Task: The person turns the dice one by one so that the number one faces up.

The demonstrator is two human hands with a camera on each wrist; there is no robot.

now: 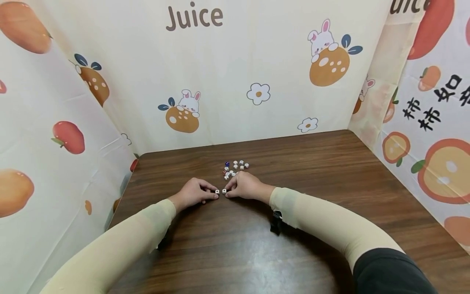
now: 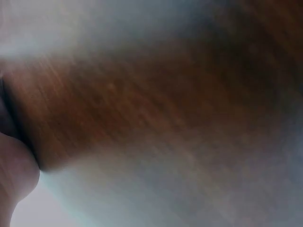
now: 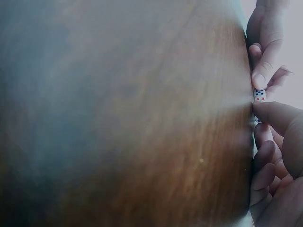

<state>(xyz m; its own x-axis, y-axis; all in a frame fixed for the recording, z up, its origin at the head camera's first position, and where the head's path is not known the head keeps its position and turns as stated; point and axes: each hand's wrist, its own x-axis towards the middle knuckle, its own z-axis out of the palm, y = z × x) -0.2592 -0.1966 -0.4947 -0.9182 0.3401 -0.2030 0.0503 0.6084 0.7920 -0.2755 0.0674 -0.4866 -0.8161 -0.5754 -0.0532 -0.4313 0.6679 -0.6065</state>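
Two small white dice lie close together on the brown table in the head view. The left die (image 1: 217, 192) is pinched between the thumb and fingers of my left hand (image 1: 193, 191). My right hand (image 1: 247, 186) pinches the other die (image 1: 224, 191) at its left end, a narrow gap away. In the right wrist view a die (image 3: 260, 95) with blue and red pips shows between the two hands' fingertips. Only a bit of my left hand (image 2: 19, 168) enters the left wrist view, and its die is hidden there.
Behind the hands lies a loose group of white dice (image 1: 236, 166), with one blue die (image 1: 227, 164) and a red die (image 1: 224, 172) at its left side; my right hand partly covers the group. A printed cloth (image 1: 227, 61) hangs along the back of the wooden table (image 1: 235, 245).
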